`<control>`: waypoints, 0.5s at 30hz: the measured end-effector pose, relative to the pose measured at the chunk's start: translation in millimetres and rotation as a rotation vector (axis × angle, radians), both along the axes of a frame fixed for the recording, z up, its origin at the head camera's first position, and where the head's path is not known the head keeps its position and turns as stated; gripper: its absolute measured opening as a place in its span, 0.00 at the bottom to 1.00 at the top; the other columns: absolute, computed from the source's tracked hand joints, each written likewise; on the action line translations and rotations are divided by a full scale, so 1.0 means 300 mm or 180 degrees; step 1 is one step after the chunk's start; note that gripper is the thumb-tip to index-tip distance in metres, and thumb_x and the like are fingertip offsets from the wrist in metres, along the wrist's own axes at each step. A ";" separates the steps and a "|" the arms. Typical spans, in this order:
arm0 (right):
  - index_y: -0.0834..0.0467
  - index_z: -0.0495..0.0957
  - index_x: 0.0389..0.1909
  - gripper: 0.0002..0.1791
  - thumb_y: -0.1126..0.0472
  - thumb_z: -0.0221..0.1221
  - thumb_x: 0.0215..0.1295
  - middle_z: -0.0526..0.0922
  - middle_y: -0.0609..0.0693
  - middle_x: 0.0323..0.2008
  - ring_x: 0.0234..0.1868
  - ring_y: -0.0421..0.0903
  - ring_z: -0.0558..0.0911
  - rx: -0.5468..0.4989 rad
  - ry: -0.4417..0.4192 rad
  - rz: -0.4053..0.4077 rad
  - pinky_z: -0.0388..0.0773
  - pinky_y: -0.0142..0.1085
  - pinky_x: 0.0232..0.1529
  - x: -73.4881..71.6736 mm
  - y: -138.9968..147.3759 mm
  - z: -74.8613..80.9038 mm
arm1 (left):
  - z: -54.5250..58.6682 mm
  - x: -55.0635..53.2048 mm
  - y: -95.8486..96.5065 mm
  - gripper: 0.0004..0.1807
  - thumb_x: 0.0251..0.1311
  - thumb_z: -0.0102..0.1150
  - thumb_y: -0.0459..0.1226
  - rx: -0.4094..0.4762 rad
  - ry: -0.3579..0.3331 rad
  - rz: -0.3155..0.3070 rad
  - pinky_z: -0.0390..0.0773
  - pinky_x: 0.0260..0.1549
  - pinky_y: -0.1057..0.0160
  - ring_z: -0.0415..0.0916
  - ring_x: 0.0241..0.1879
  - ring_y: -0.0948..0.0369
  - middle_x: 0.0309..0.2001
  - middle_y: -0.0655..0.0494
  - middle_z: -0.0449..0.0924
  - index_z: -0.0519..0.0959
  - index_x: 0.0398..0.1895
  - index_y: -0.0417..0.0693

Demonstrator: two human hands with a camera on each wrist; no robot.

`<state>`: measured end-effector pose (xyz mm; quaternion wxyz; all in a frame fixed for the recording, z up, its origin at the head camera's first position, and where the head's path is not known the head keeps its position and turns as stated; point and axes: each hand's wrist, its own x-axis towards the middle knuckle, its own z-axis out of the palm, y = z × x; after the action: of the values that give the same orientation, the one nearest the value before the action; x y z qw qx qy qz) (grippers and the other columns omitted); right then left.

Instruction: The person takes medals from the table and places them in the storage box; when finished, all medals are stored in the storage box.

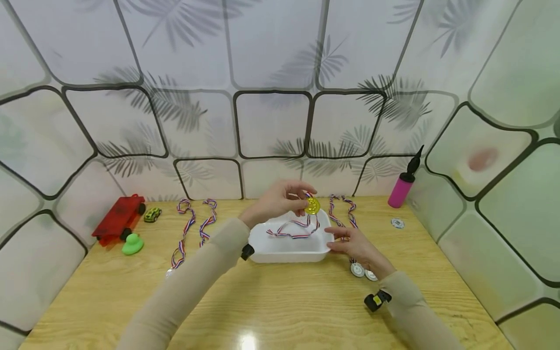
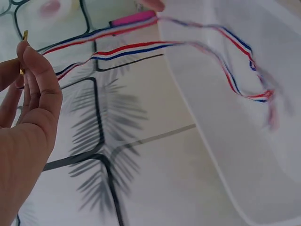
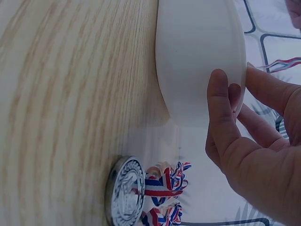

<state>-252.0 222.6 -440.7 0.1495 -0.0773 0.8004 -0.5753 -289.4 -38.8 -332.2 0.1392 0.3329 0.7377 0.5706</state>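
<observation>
In the head view my left hand (image 1: 286, 197) pinches a gold medal (image 1: 312, 205) above the back right part of a white plastic tray (image 1: 284, 257). Its red, white and blue ribbon (image 2: 131, 46) trails down, with the far end lying in the tray. The medal shows edge-on between thumb and fingers in the left wrist view. My right hand (image 1: 355, 244) grips the tray's right rim, with fingers on both sides of the wall (image 3: 202, 52). Close by that hand, silver medals (image 1: 357, 270) with striped ribbons lie on the table.
More ribboned medals (image 1: 179, 255) lie left of the tray, partly behind my left arm. A red toy car (image 1: 118, 219), a small green car (image 1: 152, 214) and a green duck (image 1: 132, 244) stand far left. At the right are a pink pump (image 1: 401, 190) and a round disc (image 1: 397, 223).
</observation>
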 end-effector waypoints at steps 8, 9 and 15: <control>0.68 0.72 0.62 0.27 0.68 0.64 0.62 0.73 0.59 0.44 0.35 0.41 0.77 -0.0019 -0.0015 -0.0039 0.83 0.31 0.40 -0.003 -0.002 -0.002 | -0.099 -0.013 0.025 0.15 0.63 0.58 0.26 0.0036 -0.0359 0.0219 0.86 0.34 0.55 0.82 0.29 0.53 0.34 0.44 0.82 0.73 0.52 0.41; 0.68 0.72 0.62 0.27 0.68 0.64 0.62 0.73 0.60 0.45 0.35 0.41 0.77 -0.0007 -0.0006 -0.0043 0.83 0.31 0.40 -0.003 -0.001 -0.002 | -0.110 -0.013 0.029 0.14 0.63 0.58 0.26 0.0042 -0.0394 0.0247 0.86 0.35 0.54 0.82 0.29 0.54 0.34 0.44 0.82 0.73 0.51 0.41; 0.68 0.72 0.61 0.26 0.67 0.64 0.62 0.73 0.65 0.48 0.36 0.43 0.75 0.0061 0.0026 -0.0040 0.82 0.29 0.38 -0.003 0.004 -0.001 | -0.158 -0.005 0.057 0.11 0.63 0.61 0.30 -0.0165 -0.0515 0.0578 0.85 0.35 0.56 0.83 0.33 0.49 0.34 0.48 0.84 0.77 0.47 0.43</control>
<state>-252.9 223.8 -440.9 0.1433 -0.0733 0.8070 -0.5682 -290.9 -21.5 -379.6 0.1545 0.2139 0.7657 0.5866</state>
